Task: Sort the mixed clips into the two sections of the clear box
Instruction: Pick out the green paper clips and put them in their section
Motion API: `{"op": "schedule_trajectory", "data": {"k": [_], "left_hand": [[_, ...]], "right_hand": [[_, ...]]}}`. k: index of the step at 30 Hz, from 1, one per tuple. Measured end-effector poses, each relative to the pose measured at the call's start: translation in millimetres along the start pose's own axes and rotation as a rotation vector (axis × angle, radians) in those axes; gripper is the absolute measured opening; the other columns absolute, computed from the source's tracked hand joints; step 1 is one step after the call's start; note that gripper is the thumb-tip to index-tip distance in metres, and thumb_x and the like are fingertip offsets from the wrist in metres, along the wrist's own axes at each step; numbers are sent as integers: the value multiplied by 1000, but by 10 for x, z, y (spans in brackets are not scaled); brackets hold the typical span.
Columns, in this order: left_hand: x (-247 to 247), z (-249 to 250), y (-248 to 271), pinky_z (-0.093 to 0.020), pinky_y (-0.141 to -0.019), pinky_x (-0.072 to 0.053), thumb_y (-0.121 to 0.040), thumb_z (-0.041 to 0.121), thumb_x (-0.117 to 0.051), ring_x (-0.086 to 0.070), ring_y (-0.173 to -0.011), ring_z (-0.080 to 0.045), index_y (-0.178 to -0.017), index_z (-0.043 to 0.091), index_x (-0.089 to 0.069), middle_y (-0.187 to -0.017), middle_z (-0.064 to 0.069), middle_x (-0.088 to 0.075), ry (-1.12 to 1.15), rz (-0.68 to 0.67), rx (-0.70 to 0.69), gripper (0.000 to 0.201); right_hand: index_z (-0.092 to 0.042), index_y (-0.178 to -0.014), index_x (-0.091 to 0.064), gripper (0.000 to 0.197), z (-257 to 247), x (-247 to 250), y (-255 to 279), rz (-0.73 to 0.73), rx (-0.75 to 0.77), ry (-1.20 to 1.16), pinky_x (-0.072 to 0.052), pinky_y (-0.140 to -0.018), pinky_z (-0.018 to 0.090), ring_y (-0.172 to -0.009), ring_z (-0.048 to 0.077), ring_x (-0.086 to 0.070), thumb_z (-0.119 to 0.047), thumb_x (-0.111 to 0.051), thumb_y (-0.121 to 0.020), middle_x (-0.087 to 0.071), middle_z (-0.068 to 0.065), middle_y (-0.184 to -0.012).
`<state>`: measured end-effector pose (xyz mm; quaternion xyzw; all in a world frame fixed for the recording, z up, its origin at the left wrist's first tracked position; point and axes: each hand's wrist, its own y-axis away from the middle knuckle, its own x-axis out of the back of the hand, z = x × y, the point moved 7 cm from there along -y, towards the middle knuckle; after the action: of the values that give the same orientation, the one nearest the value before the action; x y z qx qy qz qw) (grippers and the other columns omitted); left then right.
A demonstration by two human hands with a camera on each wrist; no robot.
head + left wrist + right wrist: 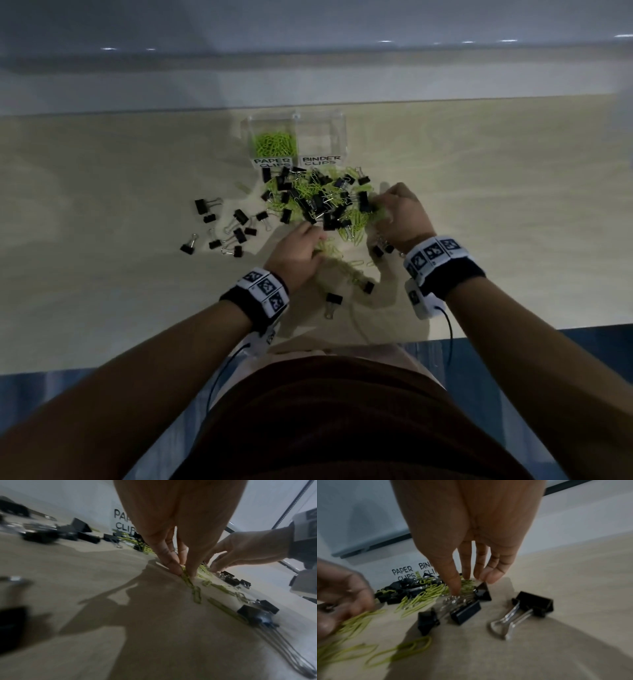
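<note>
I'm pinching paper clips (pixel 188 580) with left hand (pixel 298 250) | right hand (pixel 400 216) fingers spread, raking pile (pixel 318 202) | risk: tangled clips dragging binder clips (pixel 465 612) along

A pale wood-grain counter (pixel 102 212) fills the middle of the head view, dimly lit, with soft shadows across its near part. Beyond its far edge runs a light grey band (pixel 137 85), then a glossy grey surface (pixel 308 24) showing small bright reflections. Below the counter's near edge lies a blue floor (pixel 534 359). Each wrist carries a black band (pixel 455 274) edged with a white strip of square black-and-white markers (pixel 433 251). A small white device (pixel 423 303) hangs under the right band, a thin black cable (pixel 448 339) trailing from it. A dark reddish-brown garment (pixel 342 421) covers the lower centre.
</note>
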<state>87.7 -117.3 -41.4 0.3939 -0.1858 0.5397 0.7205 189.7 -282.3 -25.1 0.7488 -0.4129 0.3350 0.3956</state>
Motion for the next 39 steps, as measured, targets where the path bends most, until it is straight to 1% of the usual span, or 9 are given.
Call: {"op": "schedule_trajectory", "data": {"k": [4, 9, 15, 20, 23, 25, 32, 36, 39], "left_hand": [[-127, 265, -117, -33, -82, -45, -94, 25, -47, -50, -100, -23, -139, 26, -37, -118, -7, -46, -121, -74, -86, 45], [41, 251, -200, -37, -72, -50, -96, 33, -42, -52, -90, -27, -137, 25, -39, -112, -11, -48, -176, 55, -10, 42], [262, -12, -85, -37, -81, -45, -96, 31, -42, -51, -108, -26, -132, 15, -40, -127, -11, -47, -228, 120, 103, 39], [177, 188, -151, -40, -97, -41, -93, 25, -50, -41, -116, -25, -134, 11, -42, -127, -9, -44, -234, 91, -93, 44], [92, 340, -251, -40, -99, -39, -91, 21, -53, -38, -117, -27, -134, 8, -41, -131, -9, -43, -308, 61, -169, 46], [58, 395, -310, -41, -101, -39, -92, 17, -52, -38, -119, -28, -135, 7, -41, -134, -9, -42, -350, 44, -192, 45], [115, 353, -395, -31, -85, -38, -90, 20, -57, -42, -110, -24, -109, 7, -55, -119, -7, -51, -331, 17, -233, 23], [142, 240, -384, -32, -80, -40, -85, 24, -63, -48, -98, -23, -96, 6, -55, -102, -8, -58, -211, -70, -191, 22], [275, 172, -291, -27, -71, -40, -82, 24, -66, -52, -86, -19, -88, 10, -55, -90, -2, -57, -70, -16, -151, 19]], "right_hand": [[-10, -100, -70, 28, -100, -53, 42, 12, 80, -38, -40, -72, 21, -74, 16, -49, -3, -64, -73, -51, 5, -92], [-11, -97, -66, 23, -109, -186, 120, -74, 94, -44, -40, -69, 24, -75, 17, -52, -7, -68, -74, -55, 2, -90], [-20, -88, -67, 7, 0, -228, 192, -54, 24, -220, -48, -70, 24, -71, 14, -59, -15, -64, -83, -63, -6, -78], [-11, -89, -65, 8, -2, -43, 199, 180, 80, -164, -45, -62, 22, -70, 15, -55, -15, -60, -85, -62, 3, -86], [-12, -105, -64, 30, -215, -192, 206, 49, 279, 24, -50, -72, 33, -90, 26, -53, -10, -60, -76, -59, 8, -102], [-12, -112, -63, 38, -279, -263, 180, -54, 273, 86, -49, -73, 36, -94, 31, -50, -5, -62, -74, -55, 12, -109], [-9, -92, -61, 22, -313, -201, 123, -81, 216, -15, -45, -69, 31, -82, 28, -56, 0, -64, -73, -56, 7, -95], [-17, -87, -60, 17, -111, 49, 156, 53, 87, -211, -46, -65, 20, -70, 9, -55, -14, -73, -76, -57, -4, -87], [-17, -92, -60, 24, 162, 208, 137, 160, -38, -190, -48, -68, 22, -76, 13, -58, -19, -76, -74, -59, -3, -89]]}}
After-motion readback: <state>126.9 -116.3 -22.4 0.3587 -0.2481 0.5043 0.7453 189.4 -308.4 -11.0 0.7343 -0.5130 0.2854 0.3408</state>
